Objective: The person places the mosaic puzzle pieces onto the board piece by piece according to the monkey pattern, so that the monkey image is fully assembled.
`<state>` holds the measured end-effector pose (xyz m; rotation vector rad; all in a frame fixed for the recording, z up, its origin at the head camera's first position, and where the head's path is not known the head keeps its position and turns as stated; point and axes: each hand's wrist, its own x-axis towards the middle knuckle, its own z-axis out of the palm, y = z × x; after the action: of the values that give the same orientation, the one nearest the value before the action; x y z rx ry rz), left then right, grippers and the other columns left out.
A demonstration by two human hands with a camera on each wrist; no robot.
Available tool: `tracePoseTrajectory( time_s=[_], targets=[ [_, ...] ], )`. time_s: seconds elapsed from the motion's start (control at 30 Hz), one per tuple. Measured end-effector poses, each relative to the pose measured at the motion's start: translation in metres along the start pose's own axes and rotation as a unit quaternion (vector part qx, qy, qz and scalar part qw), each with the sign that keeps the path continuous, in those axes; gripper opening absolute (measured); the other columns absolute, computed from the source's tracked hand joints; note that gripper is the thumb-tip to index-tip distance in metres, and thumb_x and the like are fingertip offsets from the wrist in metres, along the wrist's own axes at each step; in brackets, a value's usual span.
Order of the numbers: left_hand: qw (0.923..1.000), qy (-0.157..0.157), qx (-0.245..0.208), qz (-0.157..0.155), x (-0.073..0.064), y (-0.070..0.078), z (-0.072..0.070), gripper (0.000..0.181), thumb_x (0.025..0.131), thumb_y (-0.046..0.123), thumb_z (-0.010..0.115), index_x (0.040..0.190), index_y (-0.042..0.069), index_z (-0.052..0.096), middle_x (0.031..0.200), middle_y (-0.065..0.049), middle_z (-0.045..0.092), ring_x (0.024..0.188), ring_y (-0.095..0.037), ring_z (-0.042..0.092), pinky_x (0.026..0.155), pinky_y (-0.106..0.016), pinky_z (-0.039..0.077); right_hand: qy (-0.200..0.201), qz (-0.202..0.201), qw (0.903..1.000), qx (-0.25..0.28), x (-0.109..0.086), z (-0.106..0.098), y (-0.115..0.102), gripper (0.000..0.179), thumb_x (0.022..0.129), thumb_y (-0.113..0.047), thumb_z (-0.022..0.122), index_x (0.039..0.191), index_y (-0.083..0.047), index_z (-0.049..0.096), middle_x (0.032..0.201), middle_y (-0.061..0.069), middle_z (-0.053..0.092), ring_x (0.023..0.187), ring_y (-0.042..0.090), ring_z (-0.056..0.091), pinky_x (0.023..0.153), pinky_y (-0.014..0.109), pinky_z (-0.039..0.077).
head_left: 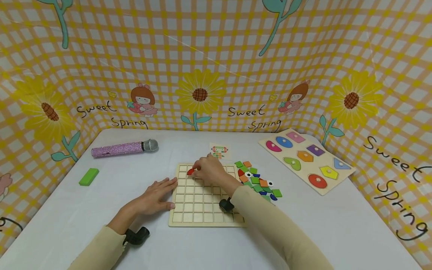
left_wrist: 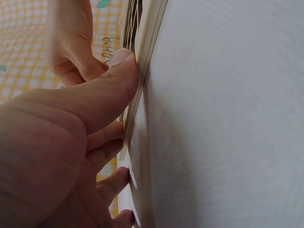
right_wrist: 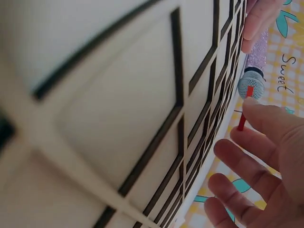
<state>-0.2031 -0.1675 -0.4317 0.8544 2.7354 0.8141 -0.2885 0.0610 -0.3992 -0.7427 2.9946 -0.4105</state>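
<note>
A pale wooden grid board [head_left: 187, 207] lies flat on the white table, its visible squares bare. My right hand [head_left: 212, 170] reaches over its far left part and pinches a thin red tile [head_left: 190, 171] between thumb and index finger. The right wrist view shows that red tile [right_wrist: 242, 121] edge-on, with the other fingers spread beside it. At the board's left edge rests my left hand [head_left: 153, 197], fingers loosely extended. In the left wrist view its thumb [left_wrist: 114, 78] touches the board's edge.
Right of the board lies a heap of small coloured tiles [head_left: 255, 180], mostly green and orange. Behind it sits a patterned card [head_left: 219, 151]. A knobbed shape puzzle [head_left: 303, 168] lies at the far right. A glittery microphone [head_left: 123, 149] and a green block [head_left: 89, 176] are at the left.
</note>
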Motion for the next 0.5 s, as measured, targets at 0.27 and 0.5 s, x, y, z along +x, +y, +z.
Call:
tracePoseTrajectory(
  time_s=[0.27, 0.5],
  targets=[
    [1.0000, -0.002, -0.006, -0.003, -0.0008, 0.0006, -0.0002, 0.074, 0.088, 0.032, 0.065, 0.145, -0.001, 0.031, 0.155, -0.017, 0.027, 0.143, -0.044, 0.018, 0.112, -0.068, 0.010, 0.002, -0.022, 0.9997, -0.014, 0.0015, 0.0080, 0.0009, 0.023, 0.084, -0.035, 0.071, 0.098, -0.018, 0.075, 0.093, -0.002, 0.068, 0.081, 0.016, 0.050, 0.067, 0.027, 0.040],
    [1.0000, -0.001, -0.007, -0.005, 0.0001, -0.0007, 0.0005, 0.074, 0.088, 0.033, 0.064, 0.146, 0.000, 0.031, 0.155, -0.016, 0.026, 0.143, -0.043, 0.017, 0.112, -0.067, 0.009, 0.015, -0.035, 0.9993, -0.005, -0.0008, 0.0100, 0.0021, 0.022, 0.083, -0.031, 0.072, 0.099, -0.016, 0.076, 0.090, 0.000, 0.065, 0.078, 0.016, 0.050, 0.064, 0.025, 0.041]
  ],
)
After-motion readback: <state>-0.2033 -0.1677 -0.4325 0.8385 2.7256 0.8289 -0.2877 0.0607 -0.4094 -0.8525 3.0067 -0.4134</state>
